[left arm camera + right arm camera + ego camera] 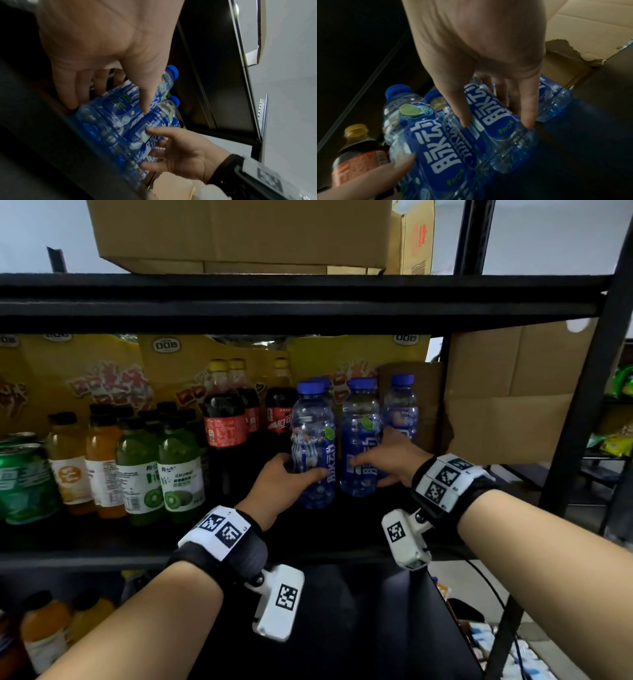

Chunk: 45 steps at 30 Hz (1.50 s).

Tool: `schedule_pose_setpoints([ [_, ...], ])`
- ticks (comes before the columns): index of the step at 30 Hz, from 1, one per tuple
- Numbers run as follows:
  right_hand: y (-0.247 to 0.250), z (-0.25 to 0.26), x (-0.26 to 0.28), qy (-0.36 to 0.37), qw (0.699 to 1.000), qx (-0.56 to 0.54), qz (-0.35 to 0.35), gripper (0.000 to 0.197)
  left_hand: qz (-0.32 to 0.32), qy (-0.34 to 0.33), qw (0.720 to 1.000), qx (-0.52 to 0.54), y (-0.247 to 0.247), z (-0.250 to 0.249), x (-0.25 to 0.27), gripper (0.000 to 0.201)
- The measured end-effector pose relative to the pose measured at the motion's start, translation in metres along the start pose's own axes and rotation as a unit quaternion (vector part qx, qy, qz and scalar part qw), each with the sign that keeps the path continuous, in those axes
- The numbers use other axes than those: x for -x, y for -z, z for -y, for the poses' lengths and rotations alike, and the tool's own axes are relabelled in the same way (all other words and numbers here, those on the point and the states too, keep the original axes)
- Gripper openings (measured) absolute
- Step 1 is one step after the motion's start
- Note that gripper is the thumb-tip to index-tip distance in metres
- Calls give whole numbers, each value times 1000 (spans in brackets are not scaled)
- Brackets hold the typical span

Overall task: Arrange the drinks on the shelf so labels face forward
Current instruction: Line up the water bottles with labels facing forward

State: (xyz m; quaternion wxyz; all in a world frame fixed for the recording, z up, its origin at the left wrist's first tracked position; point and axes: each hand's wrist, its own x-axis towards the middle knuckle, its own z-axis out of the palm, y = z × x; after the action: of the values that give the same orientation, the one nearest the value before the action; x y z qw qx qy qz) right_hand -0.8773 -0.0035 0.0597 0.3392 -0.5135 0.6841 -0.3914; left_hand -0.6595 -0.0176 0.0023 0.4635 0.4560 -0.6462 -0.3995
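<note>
Two clear blue-capped drink bottles with blue labels stand side by side on the black shelf (pixel 102 554). My left hand (pixel 291 474) grips the left bottle (pixel 313 436) low on its body, thumb (pixel 145 106) across the front of the label. My right hand (pixel 376 457) grips the right bottle (pixel 359 419), with its thumb (pixel 460 116) and a finger (pixel 527 119) either side of the white lettering. A third blue-capped bottle (pixel 400 409) stands behind my right hand, and another cap shows behind the left bottle.
Left of the blue bottles stand cola bottles (pixel 224 422), green kiwi drinks (pixel 181 474), orange juices (pixel 102 457) and green cans (pixel 24 481). Yellow snack bags (pixel 102 371) line the back. A cardboard box (pixel 513 392) sits at right, and the upper shelf board (pixel 274 302) hangs low overhead.
</note>
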Motion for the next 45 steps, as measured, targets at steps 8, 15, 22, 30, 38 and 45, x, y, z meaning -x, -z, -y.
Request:
schedule_pose_setpoints([
  [8, -7, 1, -10, 2, 999, -33, -16, 83, -11, -26, 1000, -11, -5, 13, 7, 63],
  [15, 14, -16, -4, 38, 982, -169, -78, 61, -20, -26, 999, -11, -8, 11, 7, 68],
  [22, 53, -22, -25, 94, 940, -212, -249, 85, -97, -111, 988, -40, -7, -9, 6, 91],
  [30, 46, -14, -52, 145, 973, -83, -158, 33, -95, -147, 983, -49, -12, -20, 6, 85],
  [38, 45, -29, -21, 147, 955, -182, -183, 58, -65, -133, 987, -69, -2, -22, 2, 81],
  [45, 27, -37, 44, 181, 951, -184, -167, 59, -36, -130, 990, -52, 9, -26, 15, 83],
])
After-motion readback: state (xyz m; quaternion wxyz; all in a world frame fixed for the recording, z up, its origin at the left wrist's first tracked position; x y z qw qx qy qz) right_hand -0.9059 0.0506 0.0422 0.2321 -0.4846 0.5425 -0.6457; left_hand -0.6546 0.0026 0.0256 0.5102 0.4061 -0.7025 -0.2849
